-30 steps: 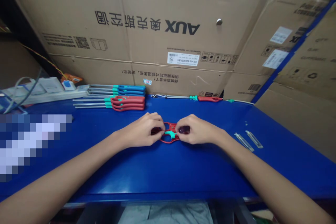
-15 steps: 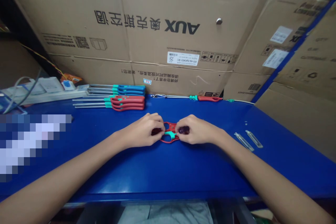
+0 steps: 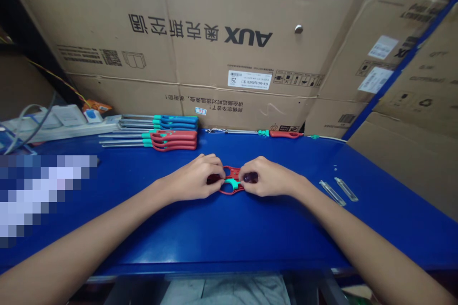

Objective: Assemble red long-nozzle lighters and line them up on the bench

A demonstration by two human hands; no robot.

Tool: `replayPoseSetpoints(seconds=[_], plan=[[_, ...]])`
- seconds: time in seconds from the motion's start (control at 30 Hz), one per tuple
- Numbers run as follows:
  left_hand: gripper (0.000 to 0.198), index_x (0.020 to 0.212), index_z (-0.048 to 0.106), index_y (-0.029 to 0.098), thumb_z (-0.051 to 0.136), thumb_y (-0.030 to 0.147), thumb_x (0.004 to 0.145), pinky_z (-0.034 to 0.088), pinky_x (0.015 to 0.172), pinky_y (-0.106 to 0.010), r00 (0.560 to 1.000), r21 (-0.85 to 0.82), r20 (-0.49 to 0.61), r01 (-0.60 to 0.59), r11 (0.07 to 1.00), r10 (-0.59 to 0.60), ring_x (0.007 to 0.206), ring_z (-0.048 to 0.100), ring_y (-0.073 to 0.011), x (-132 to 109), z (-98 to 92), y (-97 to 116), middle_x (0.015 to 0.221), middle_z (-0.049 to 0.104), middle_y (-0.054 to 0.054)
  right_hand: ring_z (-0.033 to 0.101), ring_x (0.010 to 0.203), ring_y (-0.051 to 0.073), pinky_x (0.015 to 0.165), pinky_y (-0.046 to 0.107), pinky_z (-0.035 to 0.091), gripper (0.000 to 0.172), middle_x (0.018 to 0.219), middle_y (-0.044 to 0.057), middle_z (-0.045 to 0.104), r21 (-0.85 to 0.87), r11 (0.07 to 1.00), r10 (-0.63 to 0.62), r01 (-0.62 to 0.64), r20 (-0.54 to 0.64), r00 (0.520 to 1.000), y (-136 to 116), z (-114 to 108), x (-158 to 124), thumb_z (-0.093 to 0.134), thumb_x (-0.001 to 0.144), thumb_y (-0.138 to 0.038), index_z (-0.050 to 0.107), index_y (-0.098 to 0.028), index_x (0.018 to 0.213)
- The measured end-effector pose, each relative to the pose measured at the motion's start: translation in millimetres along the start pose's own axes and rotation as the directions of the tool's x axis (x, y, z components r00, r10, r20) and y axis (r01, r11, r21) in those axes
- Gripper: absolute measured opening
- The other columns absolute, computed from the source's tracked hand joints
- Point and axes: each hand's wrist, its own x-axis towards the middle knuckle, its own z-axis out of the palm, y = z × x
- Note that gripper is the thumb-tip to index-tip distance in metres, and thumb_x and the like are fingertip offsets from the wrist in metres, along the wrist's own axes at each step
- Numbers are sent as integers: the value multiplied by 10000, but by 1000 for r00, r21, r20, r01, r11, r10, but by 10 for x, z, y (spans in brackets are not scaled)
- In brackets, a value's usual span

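While the left hand (image 3: 193, 178) and right hand (image 3: 268, 177) are curled nearly shut, a red plastic frame (image 3: 232, 192) is gripped between them.

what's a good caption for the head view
Left hand and right hand hold a red plastic part on a blue workbench

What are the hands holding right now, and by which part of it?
The left hand and right hand together hold a red plastic handle piece, each gripping one end, with its middle and teal insert showing between them.
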Motion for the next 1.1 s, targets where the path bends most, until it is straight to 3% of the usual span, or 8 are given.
replayPoseSetpoints(seconds=[1.1], plan=[[136,835,661,173,527,172,860,429,811,-302,1000,20,27,10,1000,-10,865,553,-179,-7,9,-2,895,624,-48,597,663,136,631,246,403,198,782,32,720,-33,999,31,-30,12,999,-44,-36,-11,543,714,-134,709,-177,813]])
